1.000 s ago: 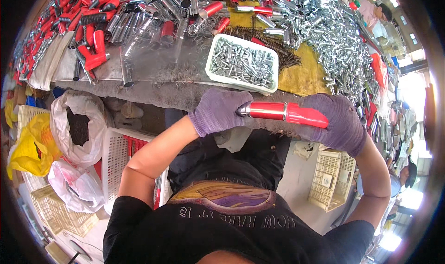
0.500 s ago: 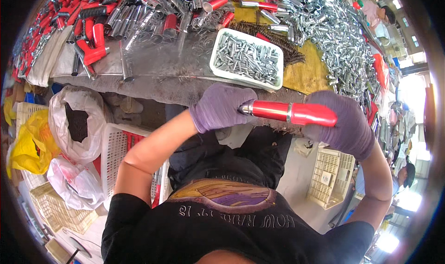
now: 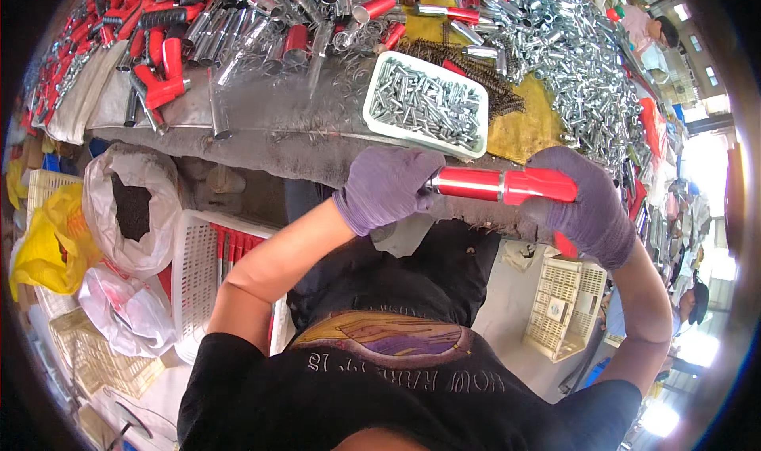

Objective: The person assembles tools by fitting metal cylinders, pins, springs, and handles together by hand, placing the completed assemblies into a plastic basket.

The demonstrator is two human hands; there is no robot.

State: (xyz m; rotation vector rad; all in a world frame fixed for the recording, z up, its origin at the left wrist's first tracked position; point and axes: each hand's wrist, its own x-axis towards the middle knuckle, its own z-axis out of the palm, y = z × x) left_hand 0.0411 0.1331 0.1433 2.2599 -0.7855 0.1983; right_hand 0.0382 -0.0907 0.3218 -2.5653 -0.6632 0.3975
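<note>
Between my two gloved hands, level above the bench edge, is a red tubular tool with a pistol-shaped handle [image 3: 469, 183]; a bright metal ring goes round its middle. My left hand [image 3: 391, 188], in a purple-grey glove, is closed around its shiny metal left end, which the fingers mostly hide. Wrapped around the red handle end is my right hand [image 3: 590, 213], gloved alike. A bit of red shows below the right hand's fingers. Just beyond the tool stands a white tray [image 3: 420, 140] full of small metal pins [image 3: 424, 98].
Red pistol-shaped handles [image 3: 165, 86] and chrome tubes [image 3: 218, 106] crowd the bench's left. Springs [image 3: 499, 90] and a heap of small metal parts [image 3: 583, 70] lie right. Sacks [image 3: 162, 249] and a white crate [image 3: 190, 284] stand lower left, a cream crate [image 3: 567, 304] lower right.
Both hands still hold the tool. The tool has turned about its length, so part of the handle now shows below my right hand. My left hand has shifted slightly right.
</note>
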